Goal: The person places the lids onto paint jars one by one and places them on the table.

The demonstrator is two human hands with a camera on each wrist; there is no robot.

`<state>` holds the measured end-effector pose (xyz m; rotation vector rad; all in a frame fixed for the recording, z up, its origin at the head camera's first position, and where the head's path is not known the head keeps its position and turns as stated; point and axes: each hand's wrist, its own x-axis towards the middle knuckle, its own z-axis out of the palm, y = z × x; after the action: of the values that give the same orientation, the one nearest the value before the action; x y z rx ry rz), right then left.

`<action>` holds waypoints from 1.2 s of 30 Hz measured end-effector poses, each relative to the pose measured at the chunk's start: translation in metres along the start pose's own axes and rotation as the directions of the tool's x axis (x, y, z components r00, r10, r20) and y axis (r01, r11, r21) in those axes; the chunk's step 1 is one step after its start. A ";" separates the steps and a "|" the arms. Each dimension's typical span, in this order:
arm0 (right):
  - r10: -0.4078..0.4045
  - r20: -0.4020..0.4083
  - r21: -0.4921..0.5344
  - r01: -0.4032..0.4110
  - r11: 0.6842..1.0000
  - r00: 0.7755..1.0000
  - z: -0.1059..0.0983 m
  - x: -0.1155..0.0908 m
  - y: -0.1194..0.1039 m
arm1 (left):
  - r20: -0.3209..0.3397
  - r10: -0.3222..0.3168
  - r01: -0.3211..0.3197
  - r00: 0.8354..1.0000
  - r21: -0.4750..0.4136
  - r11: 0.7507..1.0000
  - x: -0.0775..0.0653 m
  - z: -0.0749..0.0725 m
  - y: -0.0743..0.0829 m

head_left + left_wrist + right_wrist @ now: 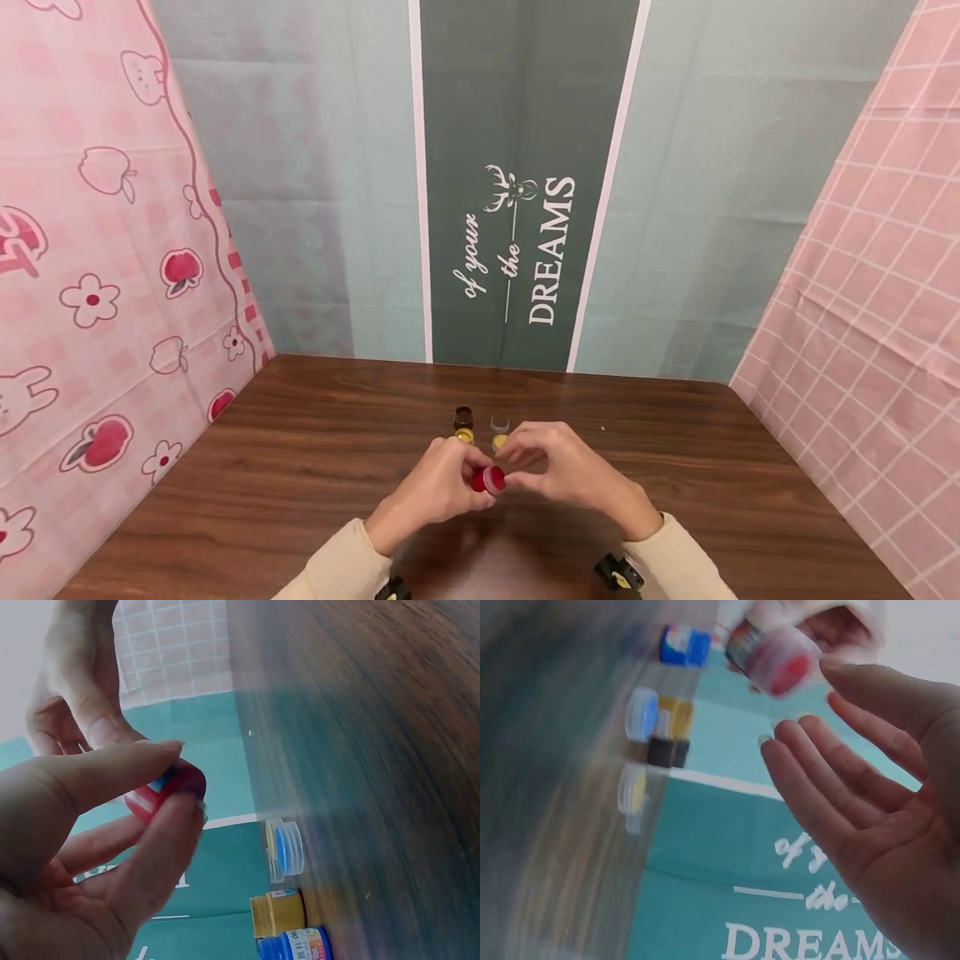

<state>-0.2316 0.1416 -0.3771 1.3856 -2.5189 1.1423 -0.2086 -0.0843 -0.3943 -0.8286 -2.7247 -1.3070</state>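
Note:
Between thumb and fingers my left hand (442,481) grips a small red paint jar (480,481), tilted so its clear lid (494,479) points toward the right hand. In the left wrist view, the left fingers (154,859) and thumb cover much of the jar (150,801). Facing the lid, my right hand (566,467) has its fingers spread and loosely bent. In the right wrist view its thumb tip is right at the lid's edge (787,664), while the other fingers (817,761) stay apart from it.
Beyond the hands on the wooden table (337,433) stand a dark jar (463,415) and a yellow jar (676,716). A blue jar (684,645) is near them. Loose clear lids lie close by, one with blue (640,714) and one with yellow (633,789) inside.

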 end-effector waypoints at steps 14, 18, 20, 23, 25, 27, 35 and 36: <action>0.080 -0.056 -0.124 -0.086 0.989 0.995 -0.025 -0.006 0.011 | 0.038 -0.066 0.060 0.997 0.154 0.986 0.013 0.020 0.000; 0.102 -0.053 -0.126 -0.108 0.986 0.993 -0.027 -0.007 0.014 | 0.084 -0.066 0.052 0.994 0.159 0.986 0.020 0.026 0.003; 0.107 -0.055 -0.129 -0.113 0.985 0.993 -0.028 -0.008 0.015 | 0.108 -0.058 0.041 0.992 0.156 0.987 0.023 0.030 0.004; 0.101 -0.059 -0.143 -0.109 0.984 0.993 -0.029 -0.009 0.017 | 0.136 -0.061 0.042 0.989 0.143 0.989 0.026 0.034 0.007; 0.102 -0.059 -0.151 -0.109 0.983 0.993 -0.029 -0.009 0.017 | 0.149 -0.067 0.046 0.987 0.138 0.989 0.027 0.036 0.008; 0.108 -0.056 -0.158 -0.115 0.981 0.993 -0.030 -0.010 0.018 | 0.155 -0.072 0.050 0.985 0.144 0.988 0.027 0.038 0.010; 0.176 -0.019 -0.182 -0.176 0.967 0.984 -0.032 -0.012 0.018 | 0.175 -0.077 0.041 0.981 0.199 0.979 0.025 0.044 0.011; 0.184 -0.008 -0.188 -0.182 0.965 0.983 -0.032 -0.012 0.018 | 0.175 -0.078 0.040 0.981 0.209 0.977 0.024 0.044 0.011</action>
<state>-0.2476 0.1765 -0.3687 1.1362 -2.7255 0.8923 -0.2153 -0.0359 -0.4097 -0.8944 -2.9823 -0.9786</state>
